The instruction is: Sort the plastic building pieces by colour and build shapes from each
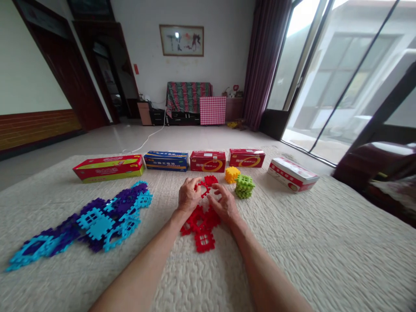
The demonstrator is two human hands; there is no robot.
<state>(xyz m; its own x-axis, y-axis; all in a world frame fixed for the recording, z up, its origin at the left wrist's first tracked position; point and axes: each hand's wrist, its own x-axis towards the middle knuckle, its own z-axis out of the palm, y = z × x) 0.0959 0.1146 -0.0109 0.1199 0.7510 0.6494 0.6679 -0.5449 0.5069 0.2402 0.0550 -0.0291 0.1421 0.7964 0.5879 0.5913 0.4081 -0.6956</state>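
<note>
My left hand [189, 194] pinches the left edge of a red open-frame piece [204, 189] above the cream quilted cover. Curved fingers of my right hand [224, 201] are at the right side of that piece; its thumb and fingertips are apart, with a gap between them. Just beyond my fingertips is a solid red piece [211, 180]. A pile of red interlocking pieces [204, 240] lies below and between my hands. Right of my hands sit a yellow block [232, 174] and a green cube [245, 186] built of notched pieces.
Blue and purple notched pieces [97, 223] spread across the left side. A red-and-yellow box [108, 168], a blue box [166, 160], two red boxes [207, 162] and a white-and-red box [292, 174] line the far side of the quilted cover [325, 242].
</note>
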